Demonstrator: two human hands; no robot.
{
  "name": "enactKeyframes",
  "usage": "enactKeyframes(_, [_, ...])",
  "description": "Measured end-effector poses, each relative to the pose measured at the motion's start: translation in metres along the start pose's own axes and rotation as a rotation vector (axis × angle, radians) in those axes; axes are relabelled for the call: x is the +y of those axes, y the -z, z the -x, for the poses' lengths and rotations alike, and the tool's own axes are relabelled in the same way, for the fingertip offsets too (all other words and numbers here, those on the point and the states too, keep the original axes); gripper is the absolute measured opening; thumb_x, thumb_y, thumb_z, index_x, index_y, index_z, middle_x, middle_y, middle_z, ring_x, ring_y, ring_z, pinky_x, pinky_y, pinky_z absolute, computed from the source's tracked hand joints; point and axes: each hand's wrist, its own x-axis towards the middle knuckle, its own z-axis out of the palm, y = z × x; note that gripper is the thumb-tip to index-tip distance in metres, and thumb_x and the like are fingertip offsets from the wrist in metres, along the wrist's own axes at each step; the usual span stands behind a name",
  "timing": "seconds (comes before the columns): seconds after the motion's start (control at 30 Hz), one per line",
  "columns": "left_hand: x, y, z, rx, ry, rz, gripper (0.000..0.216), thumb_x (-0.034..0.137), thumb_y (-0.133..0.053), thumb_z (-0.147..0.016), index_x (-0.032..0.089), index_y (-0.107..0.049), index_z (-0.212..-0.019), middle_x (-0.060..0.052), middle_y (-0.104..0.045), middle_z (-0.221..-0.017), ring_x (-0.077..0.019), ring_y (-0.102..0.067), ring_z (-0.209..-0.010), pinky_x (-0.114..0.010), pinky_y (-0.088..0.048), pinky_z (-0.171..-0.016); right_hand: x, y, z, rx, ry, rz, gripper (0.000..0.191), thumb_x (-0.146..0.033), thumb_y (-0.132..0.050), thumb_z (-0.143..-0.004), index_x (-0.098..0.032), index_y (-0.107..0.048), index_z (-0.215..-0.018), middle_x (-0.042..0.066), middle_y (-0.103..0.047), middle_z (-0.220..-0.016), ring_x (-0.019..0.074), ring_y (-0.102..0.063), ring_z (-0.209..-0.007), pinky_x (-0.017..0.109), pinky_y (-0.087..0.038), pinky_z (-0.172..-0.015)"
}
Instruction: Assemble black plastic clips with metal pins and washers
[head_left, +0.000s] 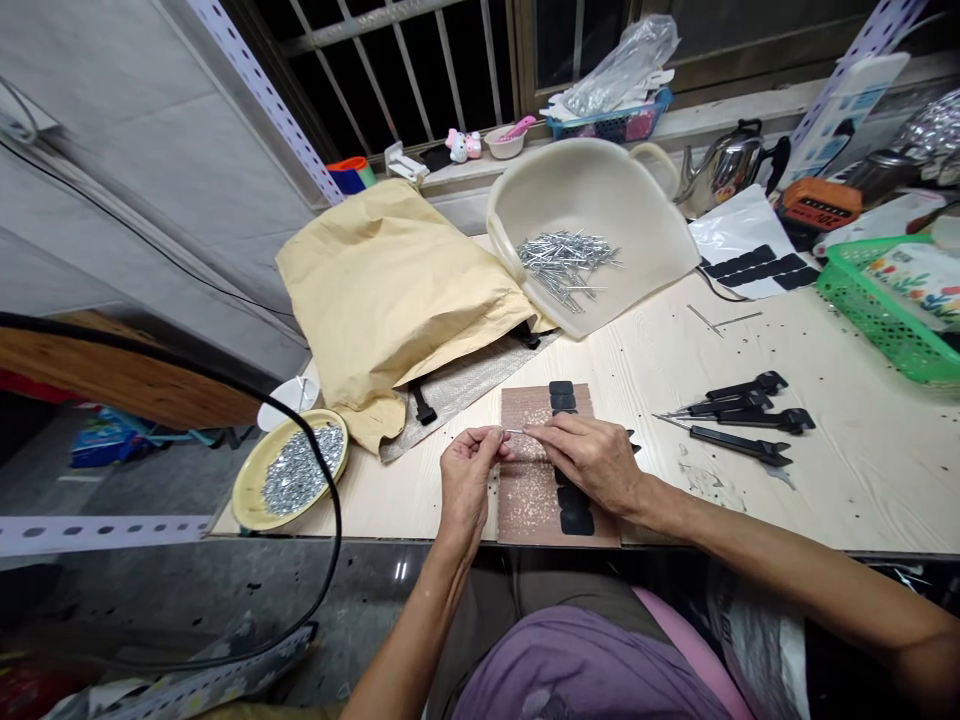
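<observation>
- The yellow dish [247, 490] of small silver bits sits at the near left corner of the table [862, 470], close to the edge. A knock from the left forearm could tip it and scatter them on the floor.
- The left hand [463, 478] has thumb and fingertips closed on the left end of a thin metal pin [514, 432]. With so little to grip, a slack pinch could let that end drop.
- The pin hangs between both hands, just above the brown board [525, 500] at the near middle of the table. If it slips, it could roll off the near edge or be hard to find among the pale specks on the board.
- The right hand [592, 462] pinches the pin's right end, fingers closed. Uneven pull between the hands might bend it, and a sharp end could prick a fingertip.
- Black pads [576, 520] lie on the board under the right wrist, where a drag of the wrist could push them askew.
- The cream tub [600, 180] leans at the far side with loose pins [566, 262] in it. A jolt to the table could slide them out.
- The black-handled pieces [742, 415] on the right point thin tips leftward, so a sleeve or hand reaching across could catch on them.
</observation>
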Motion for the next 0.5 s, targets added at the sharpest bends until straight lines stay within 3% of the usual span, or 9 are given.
enactKeyframes(0.37, [-0.0017, -0.0035, -0.0024, -0.090, -0.013, -0.043, 0.022, 0.031, -0.073, -0.067, 0.014, -0.062, -0.077, 0.000, -0.063, -0.065, -0.0099, -0.061, -0.059, -0.024, -0.049, -0.066, 0.0044, -0.0002, 0.0036, 0.011, -0.005, 0.063, 0.024, -0.023, -0.046, -0.092, -0.023, -0.063, -0.109, 0.002, -0.066, -0.087, 0.0132, -0.059, -0.077, 0.024, -0.041, -0.067])
enactKeyframes(0.5, [-0.0001, -0.0017, -0.0065, -0.138, 0.052, -0.014, 0.027, 0.029, -0.075, -0.065, 0.014, -0.063, -0.083, 0.000, -0.065, -0.069, -0.0090, -0.061, -0.058, -0.023, -0.050, -0.063, 0.0046, 0.0012, 0.0042, -0.005, -0.009, 0.062, 0.023, -0.024, -0.045, -0.093, -0.022, -0.064, -0.107, 0.002, -0.066, -0.084, 0.0126, -0.059, -0.075, 0.023, -0.040, -0.066])
